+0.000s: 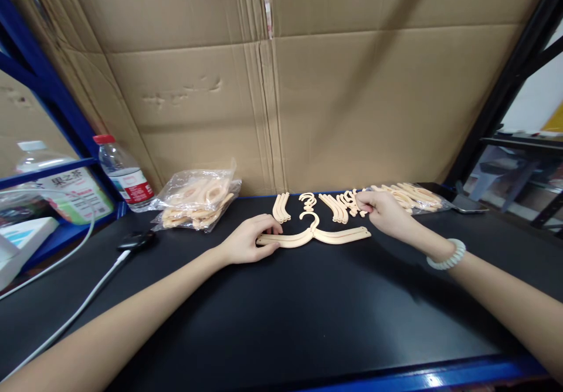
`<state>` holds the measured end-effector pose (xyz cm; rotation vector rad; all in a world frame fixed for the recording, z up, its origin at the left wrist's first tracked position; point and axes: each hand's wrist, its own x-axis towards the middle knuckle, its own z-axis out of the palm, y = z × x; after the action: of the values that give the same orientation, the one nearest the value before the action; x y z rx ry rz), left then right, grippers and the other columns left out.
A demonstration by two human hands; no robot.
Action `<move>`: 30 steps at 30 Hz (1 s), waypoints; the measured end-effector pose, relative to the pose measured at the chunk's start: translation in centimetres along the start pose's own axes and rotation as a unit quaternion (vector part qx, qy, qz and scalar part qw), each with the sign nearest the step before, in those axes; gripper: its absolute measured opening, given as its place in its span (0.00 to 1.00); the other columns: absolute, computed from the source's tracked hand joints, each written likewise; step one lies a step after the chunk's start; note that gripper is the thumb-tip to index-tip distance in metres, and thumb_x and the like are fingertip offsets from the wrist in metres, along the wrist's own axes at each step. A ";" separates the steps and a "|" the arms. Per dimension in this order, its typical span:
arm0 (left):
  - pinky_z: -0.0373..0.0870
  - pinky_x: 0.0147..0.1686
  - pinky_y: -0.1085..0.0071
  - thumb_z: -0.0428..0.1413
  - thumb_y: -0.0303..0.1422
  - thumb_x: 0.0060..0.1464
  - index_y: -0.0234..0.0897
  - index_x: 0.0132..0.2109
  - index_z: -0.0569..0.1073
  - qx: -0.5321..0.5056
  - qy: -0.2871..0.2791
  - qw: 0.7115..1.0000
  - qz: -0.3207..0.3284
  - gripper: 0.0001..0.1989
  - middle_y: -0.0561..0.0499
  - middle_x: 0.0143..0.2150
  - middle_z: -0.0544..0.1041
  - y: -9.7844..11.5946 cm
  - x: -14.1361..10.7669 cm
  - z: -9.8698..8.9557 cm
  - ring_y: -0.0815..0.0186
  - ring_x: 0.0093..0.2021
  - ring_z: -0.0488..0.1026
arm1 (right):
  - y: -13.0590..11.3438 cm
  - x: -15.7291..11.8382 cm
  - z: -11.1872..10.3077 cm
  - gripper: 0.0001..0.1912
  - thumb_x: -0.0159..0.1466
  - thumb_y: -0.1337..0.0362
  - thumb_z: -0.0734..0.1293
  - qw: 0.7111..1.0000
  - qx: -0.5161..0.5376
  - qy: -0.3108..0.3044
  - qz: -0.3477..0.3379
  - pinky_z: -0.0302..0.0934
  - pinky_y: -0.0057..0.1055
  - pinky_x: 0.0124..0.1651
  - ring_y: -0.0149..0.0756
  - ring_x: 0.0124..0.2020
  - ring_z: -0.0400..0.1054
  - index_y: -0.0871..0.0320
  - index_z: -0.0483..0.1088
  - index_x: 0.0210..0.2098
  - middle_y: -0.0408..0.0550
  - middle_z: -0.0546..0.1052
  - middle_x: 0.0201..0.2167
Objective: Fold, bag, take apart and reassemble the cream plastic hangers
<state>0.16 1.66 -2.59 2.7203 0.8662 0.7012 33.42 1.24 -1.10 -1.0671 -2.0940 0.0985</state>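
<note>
A cream plastic clothes hanger [343, 237], its hook pointing away from me, lies on the black table. My left hand [253, 238] grips the hanger's left end between thumb and fingers. Off to the right, my right hand [387, 215] is closed, fingertips pinched over a cluster of small cream pieces [349, 198]; what they hold, if anything, is hidden. Behind the hanger lie loose hanger arms in a left group [281, 207] and a right group [334, 207], with loose hooks [307, 198] between them.
Bagged hanger parts [197, 198] sit at the back left, and another bag of parts [413, 197] at the back right. A red-capped bottle [127, 175] stands left, near a black device [136, 240] with a white cable. Cardboard [352, 98] walls the back.
</note>
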 end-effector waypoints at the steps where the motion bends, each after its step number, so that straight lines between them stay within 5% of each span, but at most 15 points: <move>1: 0.66 0.37 0.70 0.54 0.33 0.56 0.36 0.40 0.71 -0.001 0.005 1.000 -0.006 0.06 0.50 0.36 0.73 0.0 0.0 0.0 0.65 0.35 0.69 | -0.1 0.0 0.0 0.11 0.38 0.74 0.51 1.000 0.002 0.003 -0.007 0.38 0.30 0.26 0.30 0.21 0.46 0.55 0.43 0.19 0.39 0.51 0.17; 10: 0.66 0.36 0.71 0.49 0.35 0.61 0.37 0.38 0.71 0.007 0.035 0.999 -0.033 0.08 0.51 0.35 0.73 -0.1 0.0 0.2 0.66 0.34 0.70 | 0.0 -0.1 0.1 0.11 0.37 0.75 0.52 1.000 -0.022 0.008 -0.001 0.40 0.30 0.26 0.30 0.21 0.48 0.55 0.44 0.17 0.39 0.52 0.16; 16: 0.67 0.40 0.69 0.49 0.34 0.62 0.37 0.40 0.71 0.017 0.051 0.998 -0.033 0.08 0.50 0.37 0.74 -0.3 -0.1 0.3 0.64 0.38 0.71 | 0.2 0.0 0.2 0.10 0.44 0.78 0.55 0.999 -0.032 0.029 -0.009 0.49 0.28 0.29 0.32 0.24 0.57 0.55 0.54 0.20 0.41 0.63 0.20; 30: 0.60 0.60 0.57 0.44 0.38 0.65 0.36 0.58 0.64 0.015 0.010 0.998 -0.059 0.19 0.42 0.59 0.69 -1.0 0.0 0.6 0.57 0.60 0.64 | 0.5 -0.3 1.0 0.14 0.56 0.80 0.54 0.999 -0.036 0.012 -0.007 0.54 0.33 0.36 0.37 0.31 0.60 0.56 0.62 0.27 0.46 0.66 0.28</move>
<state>-0.06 2.42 -3.43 2.6663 1.0395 0.6992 33.23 1.64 -2.14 -1.0907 -2.0973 0.0044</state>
